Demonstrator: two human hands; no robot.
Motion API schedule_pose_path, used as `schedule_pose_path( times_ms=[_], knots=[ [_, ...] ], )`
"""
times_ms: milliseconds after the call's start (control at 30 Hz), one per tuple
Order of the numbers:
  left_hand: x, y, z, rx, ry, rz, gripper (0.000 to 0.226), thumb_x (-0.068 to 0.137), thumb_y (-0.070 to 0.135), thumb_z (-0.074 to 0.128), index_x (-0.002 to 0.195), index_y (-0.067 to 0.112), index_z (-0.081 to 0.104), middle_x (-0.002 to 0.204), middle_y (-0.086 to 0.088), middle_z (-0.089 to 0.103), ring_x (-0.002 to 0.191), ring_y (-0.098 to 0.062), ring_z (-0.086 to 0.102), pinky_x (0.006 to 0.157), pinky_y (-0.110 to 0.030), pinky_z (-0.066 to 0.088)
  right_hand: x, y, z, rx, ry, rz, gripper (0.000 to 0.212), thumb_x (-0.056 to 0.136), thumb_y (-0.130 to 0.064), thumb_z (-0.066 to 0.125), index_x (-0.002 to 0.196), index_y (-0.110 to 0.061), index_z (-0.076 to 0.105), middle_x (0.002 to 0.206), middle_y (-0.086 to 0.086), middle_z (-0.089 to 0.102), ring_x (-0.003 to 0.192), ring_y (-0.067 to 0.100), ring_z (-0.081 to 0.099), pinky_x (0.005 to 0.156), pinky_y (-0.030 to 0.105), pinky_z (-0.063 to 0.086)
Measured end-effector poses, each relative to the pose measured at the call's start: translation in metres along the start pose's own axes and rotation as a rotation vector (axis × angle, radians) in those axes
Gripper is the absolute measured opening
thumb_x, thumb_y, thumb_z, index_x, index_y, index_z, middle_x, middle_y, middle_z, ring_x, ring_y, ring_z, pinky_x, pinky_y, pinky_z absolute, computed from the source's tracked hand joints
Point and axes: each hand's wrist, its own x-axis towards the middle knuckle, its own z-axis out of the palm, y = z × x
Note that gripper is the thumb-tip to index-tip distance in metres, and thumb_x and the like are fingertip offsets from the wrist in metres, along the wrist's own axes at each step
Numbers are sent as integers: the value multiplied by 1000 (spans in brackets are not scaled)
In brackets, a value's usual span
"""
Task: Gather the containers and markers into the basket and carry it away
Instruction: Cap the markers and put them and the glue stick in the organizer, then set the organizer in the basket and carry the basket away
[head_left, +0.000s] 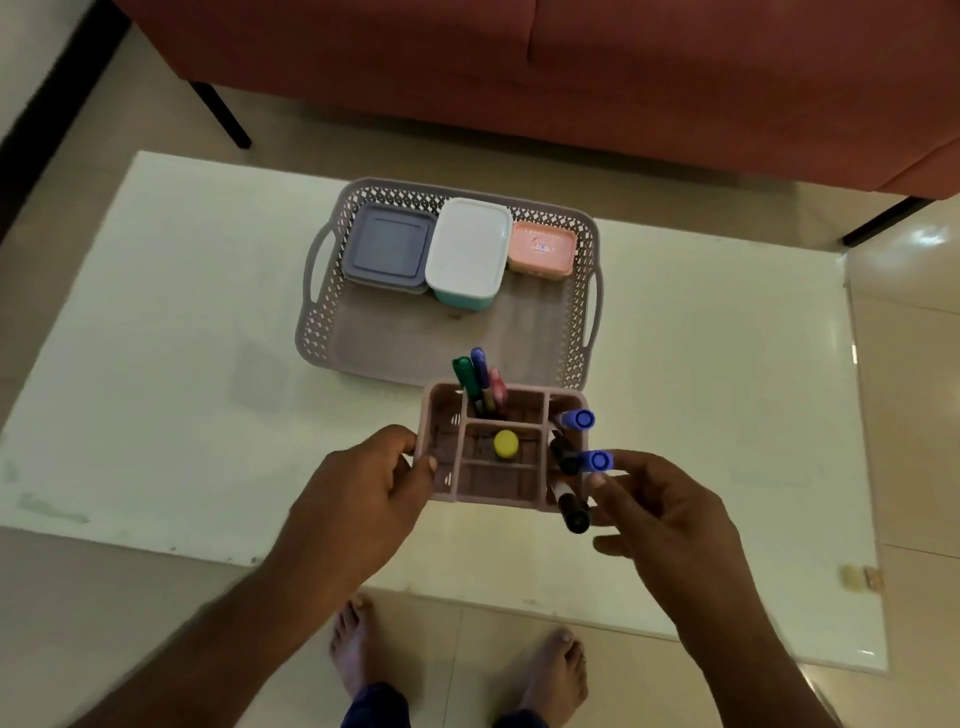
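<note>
A grey lattice basket (332, 332) with side handles sits on the white table. Inside it at the back stand a blue-grey lidded container (388, 248), a white-lidded teal container (467, 249) and a pink container (543, 248). In front of the basket is a pink divided organizer (447, 415) holding several markers (475, 379) upright, blue- and black-capped markers (577, 420) along its right side, and a yellow cap (505, 445). My left hand (358, 499) grips the organizer's left wall. My right hand (670, 509) is at its right side, fingers spread by the markers, holding nothing that I can see.
The white table (182, 312) stretches wide around the basket. A red-brown sofa (571, 62) with black legs stands behind it. My bare feet are on the tiled floor at the table's near edge. A small beige item (497, 578) lies near the table's right front corner.
</note>
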Motion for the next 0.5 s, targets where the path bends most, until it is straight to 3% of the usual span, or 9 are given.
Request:
schedule_pose_path(
  times_ms=[100,200,400,500],
  knots=[
    [10,5,-29,-20,25,13,16,91,45,54,85,32,59,67,10,69,60,-5,67,62,-42,58,12,-23,14,40,10,-73,16,94,-19,63,92,-32,72,76,-7,76,70,9,72,56,21,58],
    [30,8,-50,-80,69,23,17,91,41,57,78,29,59,68,13,70,57,-2,68,62,-43,60,31,-55,25,37,35,-141,14,93,-22,64,86,-30,73,74,-7,75,67,11,72,60,28,61],
    [94,7,-70,3,84,46,16,94,32,57,82,23,63,68,1,71,62,-17,70,67,-46,60,84,-90,49,-77,35,-173,15,88,-23,62,77,-25,73,65,-4,73,59,14,72,70,44,63],
    [116,2,-65,104,55,71,18,95,30,54,80,22,61,74,-2,70,67,-22,67,70,-45,58,109,-86,60,-142,15,-121,13,86,-19,64,77,-21,72,62,-1,73,60,17,72,71,45,62]
  ],
)
